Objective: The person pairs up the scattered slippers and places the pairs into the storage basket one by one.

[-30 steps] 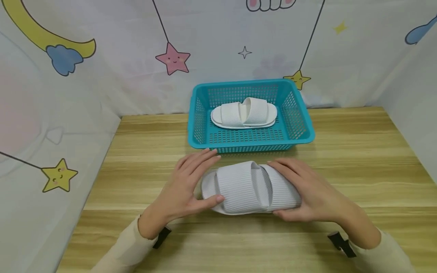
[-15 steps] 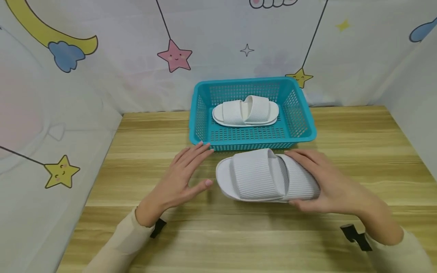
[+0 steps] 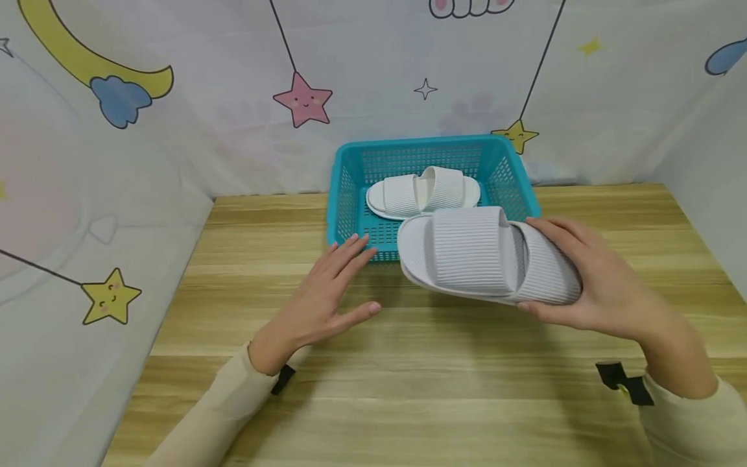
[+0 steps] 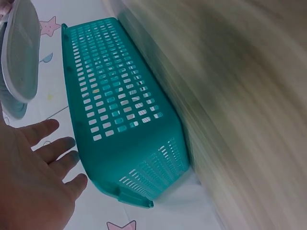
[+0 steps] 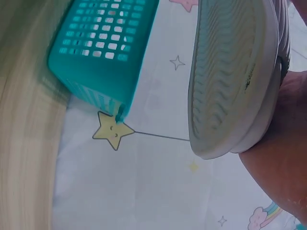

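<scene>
A nested pair of white ribbed slippers [image 3: 467, 250] hangs above the table, its near end overlapping the front of the teal basket in the head view. My right hand [image 3: 601, 285] grips the pair by its right end, thumb on the near side and fingers over the far side. The patterned sole [image 5: 223, 81] faces the right wrist camera. My left hand [image 3: 321, 298], fingers spread and holding nothing, hovers near the basket's front left corner, apart from the slippers. Inside the teal basket [image 3: 337, 207] lies another pair of white slippers [image 3: 403, 194].
The wooden table [image 3: 373, 402] carries the basket at its back. Behind it hangs a white cloth [image 3: 373, 39] printed with stars and a moon, which also lines both sides. Black straps [image 3: 624, 384] sit at the wrists.
My right hand has lifted the slippers off the table and moved them right and toward the basket. The left hand has let them go and stays at the left.
</scene>
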The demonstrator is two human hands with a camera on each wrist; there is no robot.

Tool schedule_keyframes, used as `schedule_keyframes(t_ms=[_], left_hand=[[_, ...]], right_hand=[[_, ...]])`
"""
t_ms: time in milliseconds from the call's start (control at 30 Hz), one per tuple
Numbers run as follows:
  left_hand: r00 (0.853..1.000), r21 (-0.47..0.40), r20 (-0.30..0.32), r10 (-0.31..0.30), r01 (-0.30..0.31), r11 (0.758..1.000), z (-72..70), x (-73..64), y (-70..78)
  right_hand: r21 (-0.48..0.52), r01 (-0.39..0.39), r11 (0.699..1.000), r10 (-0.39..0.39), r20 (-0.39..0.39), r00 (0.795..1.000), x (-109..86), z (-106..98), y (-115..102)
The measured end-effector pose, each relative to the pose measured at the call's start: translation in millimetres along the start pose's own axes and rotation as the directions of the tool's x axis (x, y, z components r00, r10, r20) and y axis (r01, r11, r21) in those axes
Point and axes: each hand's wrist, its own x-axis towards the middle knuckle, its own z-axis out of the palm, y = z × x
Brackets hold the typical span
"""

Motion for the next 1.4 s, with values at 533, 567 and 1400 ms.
schedule_keyframes(t_ms=[533, 567, 1400], left_hand=[[1.0, 0.038, 0.025, 0.009, -0.01, 0.999, 6.0, 8.2, -6.0], [1.0, 0.037, 0.025, 0.008, -0.009, 0.999, 5.9, 8.6, -5.9], [0.999, -0.009, 0.012, -0.029, 0.029, 1.0, 8.3, 6.0, -7.8]], right_hand=[[0.011, -0.018, 1.0, 0.019, -0.027, 0.999, 27.6, 8, 18], [0.015, -0.013, 1.0, 0.014, -0.027, 1.0, 31.5, 10, 19], [0.019, -0.112, 0.994, 0.112, 0.002, 0.994, 81.1, 52, 22]])
